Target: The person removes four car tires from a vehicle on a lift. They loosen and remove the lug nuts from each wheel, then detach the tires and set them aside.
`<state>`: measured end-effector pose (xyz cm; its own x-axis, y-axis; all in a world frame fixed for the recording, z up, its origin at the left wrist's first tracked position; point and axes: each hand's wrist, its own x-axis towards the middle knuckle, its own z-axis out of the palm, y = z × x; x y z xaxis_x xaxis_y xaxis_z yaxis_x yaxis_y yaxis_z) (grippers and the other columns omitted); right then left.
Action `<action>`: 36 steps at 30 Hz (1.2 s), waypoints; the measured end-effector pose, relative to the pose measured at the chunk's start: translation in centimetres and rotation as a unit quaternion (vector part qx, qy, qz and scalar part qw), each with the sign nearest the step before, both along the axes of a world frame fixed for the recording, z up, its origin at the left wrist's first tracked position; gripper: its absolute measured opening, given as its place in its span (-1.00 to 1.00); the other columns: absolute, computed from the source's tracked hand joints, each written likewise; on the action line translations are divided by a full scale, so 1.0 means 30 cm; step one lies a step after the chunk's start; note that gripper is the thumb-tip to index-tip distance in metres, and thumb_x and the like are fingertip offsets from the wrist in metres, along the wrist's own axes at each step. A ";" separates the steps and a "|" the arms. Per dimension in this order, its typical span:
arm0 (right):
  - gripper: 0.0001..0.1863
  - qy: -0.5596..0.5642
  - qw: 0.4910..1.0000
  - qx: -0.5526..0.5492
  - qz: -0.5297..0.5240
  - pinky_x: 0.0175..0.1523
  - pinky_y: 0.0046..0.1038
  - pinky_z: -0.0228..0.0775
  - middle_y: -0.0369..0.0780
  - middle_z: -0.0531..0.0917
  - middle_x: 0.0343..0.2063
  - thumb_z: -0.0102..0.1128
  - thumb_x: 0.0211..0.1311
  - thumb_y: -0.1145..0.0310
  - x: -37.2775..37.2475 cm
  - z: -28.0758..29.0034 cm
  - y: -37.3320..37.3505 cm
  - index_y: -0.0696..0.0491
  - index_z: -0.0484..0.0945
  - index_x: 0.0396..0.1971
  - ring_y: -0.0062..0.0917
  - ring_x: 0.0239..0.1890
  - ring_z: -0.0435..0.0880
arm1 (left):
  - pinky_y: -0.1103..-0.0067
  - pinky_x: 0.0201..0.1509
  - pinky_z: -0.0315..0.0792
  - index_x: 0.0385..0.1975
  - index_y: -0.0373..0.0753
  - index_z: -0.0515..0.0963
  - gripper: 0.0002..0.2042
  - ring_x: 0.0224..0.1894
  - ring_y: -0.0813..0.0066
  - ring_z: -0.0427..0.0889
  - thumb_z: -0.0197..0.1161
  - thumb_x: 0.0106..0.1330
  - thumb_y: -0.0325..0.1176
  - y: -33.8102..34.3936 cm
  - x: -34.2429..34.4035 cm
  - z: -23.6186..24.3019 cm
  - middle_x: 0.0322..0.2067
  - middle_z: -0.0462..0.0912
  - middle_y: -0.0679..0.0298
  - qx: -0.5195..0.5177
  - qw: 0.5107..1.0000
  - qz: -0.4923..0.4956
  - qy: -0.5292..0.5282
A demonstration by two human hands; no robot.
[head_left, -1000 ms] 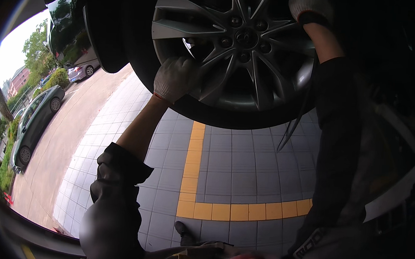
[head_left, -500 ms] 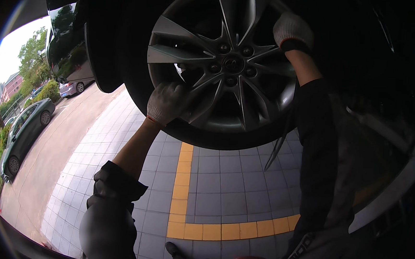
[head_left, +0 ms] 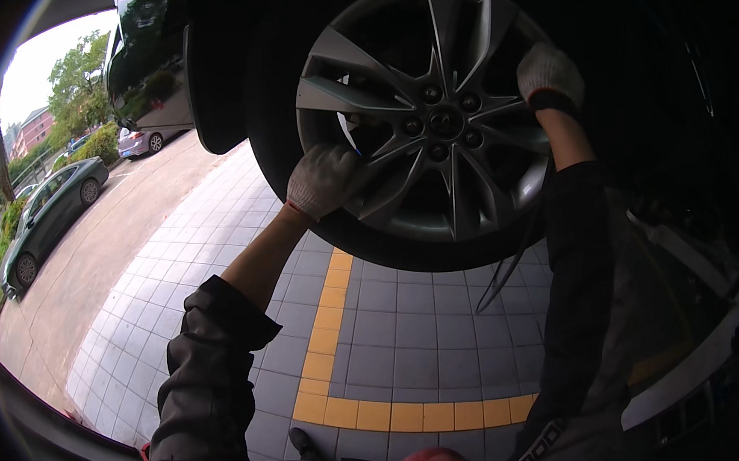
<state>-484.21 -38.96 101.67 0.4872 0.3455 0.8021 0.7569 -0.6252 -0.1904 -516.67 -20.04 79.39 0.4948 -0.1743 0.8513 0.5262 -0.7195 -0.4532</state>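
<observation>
A car wheel with grey alloy spokes hangs raised above the floor, its black tyre in deep shadow. Several bolts ring the centre cap. My left hand, in a pale knitted glove, is closed over the rim and a spoke at the wheel's lower left; its fingertips pass out of sight behind the metal. At the upper right of the rim my right hand, gloved alike, is closed on the wheel's edge, its fingers partly hidden in the dark.
Dark bodywork hangs left of the wheel. Below lie grey floor tiles with a yellow tile line. A thin dark strap or cable dangles under the tyre. Outside at the left stand a green parked car and another car.
The view has shifted a little, so the wheel and both hands sit farther right in the picture. Each hand keeps about the same place on the wheel.
</observation>
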 end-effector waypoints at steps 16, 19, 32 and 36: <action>-0.61 0.031 0.999 -0.010 -0.029 -0.11 -0.18 0.87 -0.09 0.92 -0.24 0.03 0.73 0.24 -0.022 0.004 0.003 0.05 0.87 -0.08 -0.25 -0.18 0.97 | 0.26 -0.04 0.72 -0.27 -0.20 0.64 -0.67 -0.21 0.13 0.80 0.44 0.50 -0.03 0.022 0.001 -0.006 -0.32 0.74 0.16 -0.037 0.999 -0.013 -0.009; -0.61 0.030 0.999 -0.004 -0.024 -0.08 -0.19 0.87 -0.09 0.92 -0.25 0.02 0.73 0.24 -0.027 0.003 -0.001 0.05 0.87 -0.07 -0.25 -0.18 0.97 | 0.26 -0.03 0.73 -0.26 -0.20 0.65 -0.67 -0.20 0.14 0.80 0.44 0.51 -0.03 0.022 0.005 -0.005 -0.32 0.74 0.17 -0.040 0.999 -0.022 -0.011; -0.61 0.004 1.000 -0.013 -0.024 0.00 -0.10 0.86 -0.09 0.93 -0.17 0.03 0.70 0.25 -0.023 -0.002 -0.005 0.04 0.88 -0.04 -0.20 -0.10 0.97 | 0.30 -0.08 0.74 -0.23 -0.11 0.68 -0.77 -0.26 0.21 0.79 0.47 0.47 -0.10 0.010 0.005 0.001 -0.37 0.67 0.25 0.013 1.000 -0.019 -0.008; -0.60 0.012 1.000 -0.012 -0.007 0.02 -0.08 0.87 -0.08 0.93 -0.15 0.03 0.71 0.25 -0.016 0.000 -0.001 0.06 0.88 -0.03 -0.17 -0.09 0.97 | 0.30 -0.10 0.73 -0.23 -0.09 0.68 -0.80 -0.28 0.22 0.78 0.47 0.46 -0.12 0.008 0.005 -0.002 -0.37 0.66 0.26 0.017 1.000 0.011 -0.005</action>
<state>-484.69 -38.99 101.66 0.5107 0.3574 0.7820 0.7434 -0.6405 -0.1927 -516.51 -19.80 79.34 0.4905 -0.1920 0.8500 0.5466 -0.6919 -0.4717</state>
